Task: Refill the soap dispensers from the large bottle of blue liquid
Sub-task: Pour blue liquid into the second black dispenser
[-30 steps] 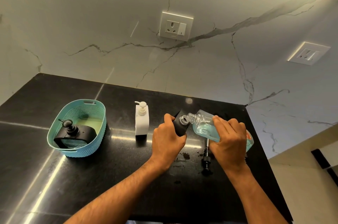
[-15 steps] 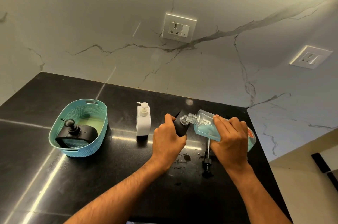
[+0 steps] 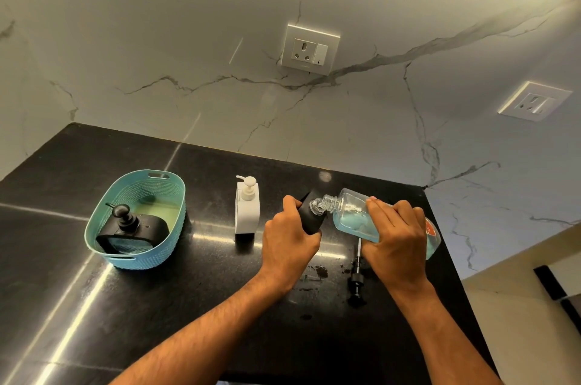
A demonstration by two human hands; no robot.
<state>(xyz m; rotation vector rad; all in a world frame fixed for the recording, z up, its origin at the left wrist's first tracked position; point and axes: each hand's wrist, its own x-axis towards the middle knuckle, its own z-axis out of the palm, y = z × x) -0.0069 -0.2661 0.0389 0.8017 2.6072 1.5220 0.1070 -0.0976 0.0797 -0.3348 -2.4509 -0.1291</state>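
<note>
Black shiny countertop (image 3: 94, 315) meets a white marble wall (image 3: 157, 39) with two power sockets. On it, the left hand (image 3: 287, 243) wraps its fingers around a black soap dispenser (image 3: 309, 218), tipped a little. The right hand (image 3: 397, 246) grips the big clear bottle of blue liquid (image 3: 352, 216), laid almost flat (its mouth touches the dispenser's top). A black pump (image 3: 356, 274) lies between the hands. A white dispenser (image 3: 247, 205) stands nearby, and another black one (image 3: 132, 227) sits in a blue basket (image 3: 103, 218).
</note>
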